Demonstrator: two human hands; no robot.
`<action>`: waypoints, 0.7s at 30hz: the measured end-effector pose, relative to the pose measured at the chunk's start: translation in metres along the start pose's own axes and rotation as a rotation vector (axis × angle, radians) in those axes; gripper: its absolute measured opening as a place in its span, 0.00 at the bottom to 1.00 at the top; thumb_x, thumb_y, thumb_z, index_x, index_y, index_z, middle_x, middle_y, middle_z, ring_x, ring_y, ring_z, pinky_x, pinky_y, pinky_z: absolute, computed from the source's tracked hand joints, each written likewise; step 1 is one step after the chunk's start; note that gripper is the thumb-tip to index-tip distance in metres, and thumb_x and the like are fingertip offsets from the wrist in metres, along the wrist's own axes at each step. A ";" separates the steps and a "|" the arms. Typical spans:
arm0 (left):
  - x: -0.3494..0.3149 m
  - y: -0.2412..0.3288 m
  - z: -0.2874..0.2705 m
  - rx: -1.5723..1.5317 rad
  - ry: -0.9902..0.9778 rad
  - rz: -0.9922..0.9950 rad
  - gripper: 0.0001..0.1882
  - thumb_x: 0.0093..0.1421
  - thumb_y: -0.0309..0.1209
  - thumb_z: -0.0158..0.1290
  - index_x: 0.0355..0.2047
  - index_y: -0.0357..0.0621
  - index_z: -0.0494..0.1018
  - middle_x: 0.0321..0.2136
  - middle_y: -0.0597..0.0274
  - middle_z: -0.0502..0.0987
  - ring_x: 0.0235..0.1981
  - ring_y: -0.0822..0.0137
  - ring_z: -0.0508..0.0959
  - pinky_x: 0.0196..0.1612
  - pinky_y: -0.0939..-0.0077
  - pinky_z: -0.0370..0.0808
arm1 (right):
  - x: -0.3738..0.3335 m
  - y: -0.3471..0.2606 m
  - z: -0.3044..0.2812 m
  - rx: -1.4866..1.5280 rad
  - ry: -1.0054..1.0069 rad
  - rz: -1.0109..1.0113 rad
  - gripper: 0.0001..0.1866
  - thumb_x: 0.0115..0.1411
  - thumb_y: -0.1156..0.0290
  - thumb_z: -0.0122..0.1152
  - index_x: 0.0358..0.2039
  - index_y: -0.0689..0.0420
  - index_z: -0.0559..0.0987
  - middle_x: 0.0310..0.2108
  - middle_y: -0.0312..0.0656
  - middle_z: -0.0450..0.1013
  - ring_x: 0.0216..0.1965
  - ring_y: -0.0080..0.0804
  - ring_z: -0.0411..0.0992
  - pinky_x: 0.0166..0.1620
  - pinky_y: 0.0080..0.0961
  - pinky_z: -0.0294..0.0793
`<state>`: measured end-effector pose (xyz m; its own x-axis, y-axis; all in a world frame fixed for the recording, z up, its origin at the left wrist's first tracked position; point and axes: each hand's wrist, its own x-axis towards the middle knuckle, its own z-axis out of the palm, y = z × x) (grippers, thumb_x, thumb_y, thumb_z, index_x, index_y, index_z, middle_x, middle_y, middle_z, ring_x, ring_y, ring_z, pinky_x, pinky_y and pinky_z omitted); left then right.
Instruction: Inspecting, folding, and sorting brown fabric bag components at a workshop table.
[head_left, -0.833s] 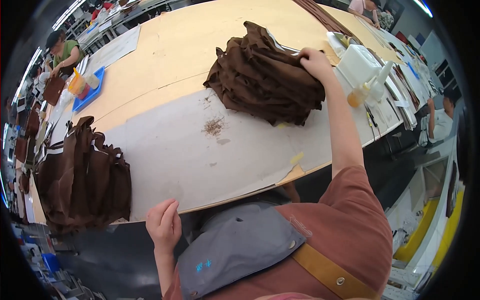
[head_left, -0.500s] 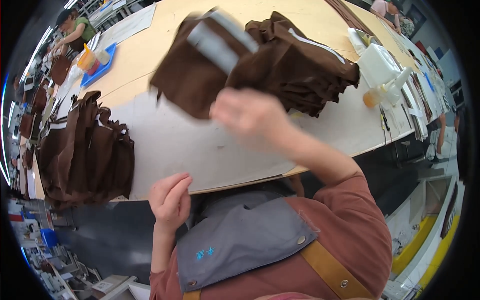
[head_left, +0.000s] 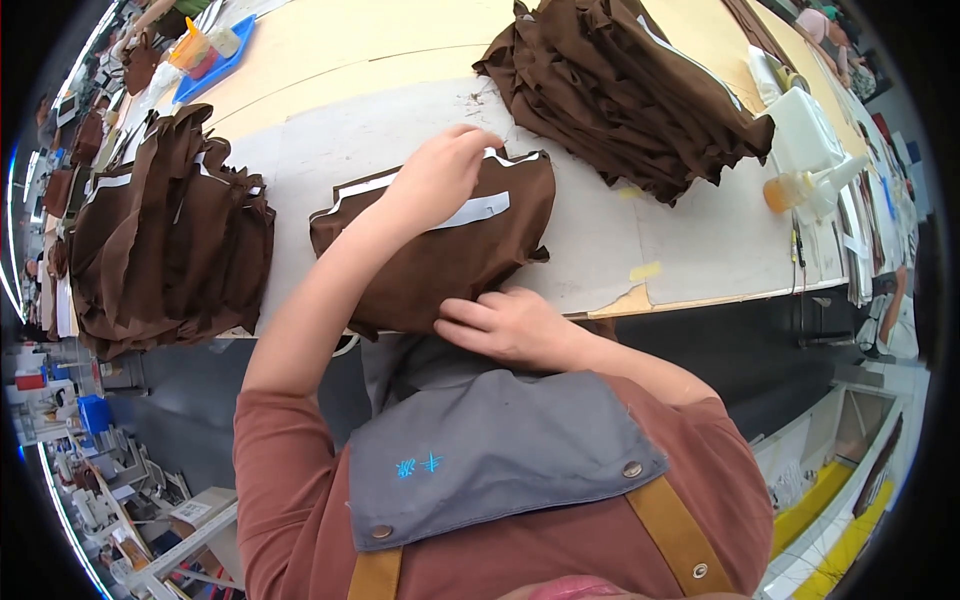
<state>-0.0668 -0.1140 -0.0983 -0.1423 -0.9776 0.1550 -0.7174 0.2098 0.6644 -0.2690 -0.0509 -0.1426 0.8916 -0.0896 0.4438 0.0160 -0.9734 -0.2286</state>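
Observation:
A brown fabric piece with white strips along its far edge and a pale label-like strip across it lies flat before me at the table's near edge. My left hand reaches over it, fingers bent and closed at the far edge by the white strip; the fingertips are partly hidden. At the near edge, my right hand has its fingers curled on the cloth, the thumb mostly hidden. A tall stack of similar brown pieces lies at the far right, and another brown pile stands at the left.
A blue tray with containers sits at the far left. To the right stand a white canister and a bottle with amber liquid, with pen-like tools nearer. Pale sheeting covers the table. Other people work at the back.
The brown piece, lifted and blurred before, now lies flat in front of me, apart from the right stack. My left hand has reached forward onto it; my right has come back to its near edge.

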 end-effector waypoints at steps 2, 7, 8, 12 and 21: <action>0.023 -0.020 0.030 0.084 0.008 0.052 0.13 0.63 0.26 0.47 0.47 0.39 0.74 0.45 0.50 0.75 0.44 0.50 0.77 0.48 0.61 0.75 | -0.006 -0.002 -0.001 0.005 -0.003 -0.042 0.19 0.51 0.71 0.55 0.46 0.51 0.76 0.48 0.33 0.69 0.28 0.25 0.67 0.31 0.23 0.72; 0.052 -0.012 0.062 0.358 -0.114 0.011 0.10 0.60 0.31 0.52 0.41 0.42 0.76 0.41 0.52 0.76 0.41 0.50 0.78 0.43 0.58 0.75 | -0.029 0.004 -0.007 0.024 0.139 0.034 0.20 0.50 0.72 0.56 0.46 0.52 0.79 0.48 0.34 0.72 0.27 0.24 0.70 0.29 0.23 0.71; 0.054 -0.011 0.065 0.359 -0.120 0.011 0.10 0.60 0.31 0.52 0.41 0.42 0.76 0.41 0.52 0.76 0.41 0.50 0.78 0.43 0.58 0.75 | -0.034 0.006 -0.009 0.032 0.170 0.070 0.19 0.49 0.72 0.57 0.44 0.52 0.79 0.48 0.35 0.72 0.26 0.25 0.70 0.29 0.23 0.70; 0.054 -0.007 0.070 0.339 -0.060 -0.047 0.08 0.58 0.31 0.54 0.34 0.38 0.73 0.38 0.49 0.76 0.38 0.46 0.79 0.41 0.53 0.77 | -0.053 0.015 -0.018 0.008 0.151 0.141 0.14 0.50 0.70 0.58 0.40 0.52 0.80 0.45 0.31 0.74 0.27 0.23 0.70 0.31 0.21 0.70; -0.008 0.049 0.006 0.039 0.187 -0.216 0.06 0.59 0.26 0.52 0.34 0.37 0.69 0.28 0.54 0.75 0.26 0.60 0.78 0.32 0.68 0.76 | -0.053 0.064 -0.062 -0.036 0.413 0.266 0.13 0.49 0.78 0.62 0.37 0.53 0.81 0.40 0.35 0.76 0.31 0.32 0.75 0.32 0.27 0.76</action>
<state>-0.1047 -0.0959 -0.0711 0.1424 -0.9787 0.1478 -0.7439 -0.0073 0.6682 -0.3432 -0.1218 -0.1265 0.6088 -0.4051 0.6821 -0.2099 -0.9114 -0.3539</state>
